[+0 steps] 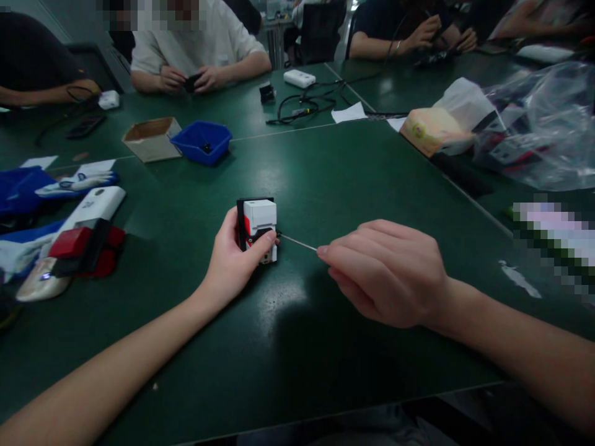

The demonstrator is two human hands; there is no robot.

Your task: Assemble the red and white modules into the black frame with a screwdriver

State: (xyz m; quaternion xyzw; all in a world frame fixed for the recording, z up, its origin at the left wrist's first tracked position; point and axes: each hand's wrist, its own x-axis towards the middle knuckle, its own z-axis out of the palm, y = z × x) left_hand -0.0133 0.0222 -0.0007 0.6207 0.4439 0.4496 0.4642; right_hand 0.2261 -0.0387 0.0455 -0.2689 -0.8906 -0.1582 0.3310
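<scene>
Green table underneath. Right hand curled into a fist round a thin metal rod. Left hand half-closed, thumb across the front of the white device, gripping it. Device sits left of right hand, well apart from it; rod spans the gap, far end at device's right side. Boxy white body, black plate on left, small red patch.
</scene>
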